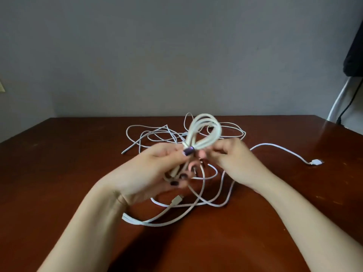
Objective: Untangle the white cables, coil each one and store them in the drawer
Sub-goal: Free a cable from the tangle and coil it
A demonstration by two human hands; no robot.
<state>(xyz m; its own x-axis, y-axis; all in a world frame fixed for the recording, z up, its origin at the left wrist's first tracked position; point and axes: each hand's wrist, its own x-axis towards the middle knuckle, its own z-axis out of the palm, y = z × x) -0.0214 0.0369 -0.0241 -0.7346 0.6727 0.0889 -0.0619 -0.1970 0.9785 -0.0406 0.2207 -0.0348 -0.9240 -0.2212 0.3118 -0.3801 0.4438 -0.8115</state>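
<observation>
A coiled bundle of white cable (206,130) stands up above the table, held between both hands. My left hand (155,171) grips the lower part of the coil, thumb pressed on it. My right hand (233,160) pinches the coil's right side, fingers curled. Loose white cables (157,134) lie tangled on the brown table behind the hands. More white cable loops (176,214) trail below the hands, with a connector (176,200) among them. One strand runs right to a white plug (316,162). No drawer is in view.
The brown wooden table (78,154) ends at a grey wall behind. A dark object (353,52) with a white tube and a black cord hangs past the table's right rear corner.
</observation>
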